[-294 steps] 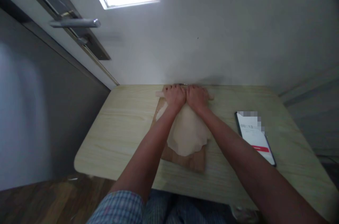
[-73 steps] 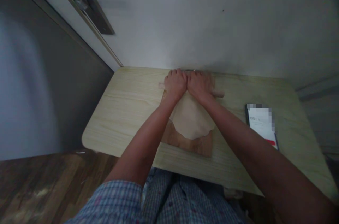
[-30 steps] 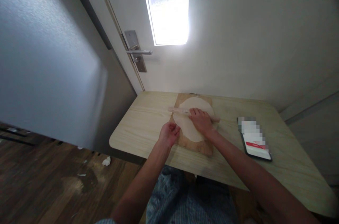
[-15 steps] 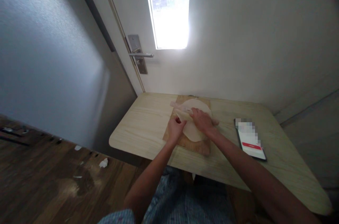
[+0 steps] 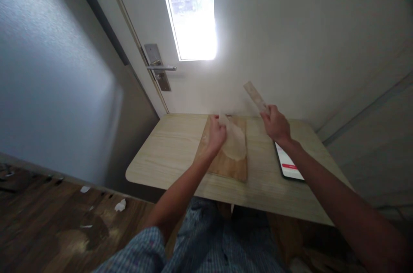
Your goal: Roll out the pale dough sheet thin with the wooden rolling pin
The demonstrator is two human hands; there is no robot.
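A thin, pale sheet of dough (image 5: 235, 141) lies partly on the wooden board (image 5: 230, 171), its far left edge lifted. My left hand (image 5: 217, 133) is closed, pinching that raised edge above the board. Up and to the right, clear of the dough, my right hand (image 5: 277, 125) wraps round one end of a pale rolling pin (image 5: 254, 95). The pin's free end points up and left in front of the door; its other end is hidden in the fist.
The light wooden table (image 5: 164, 152) stands against a white door with a metal handle (image 5: 161, 67). A phone (image 5: 288, 163) lies at the right, partly behind my right forearm. White scraps (image 5: 120, 205) litter the floor at the left.
My right hand has lifted the rolling pin off the dough, up and to the right. My left hand has raised the dough's edge. The view has shifted slightly to the right.
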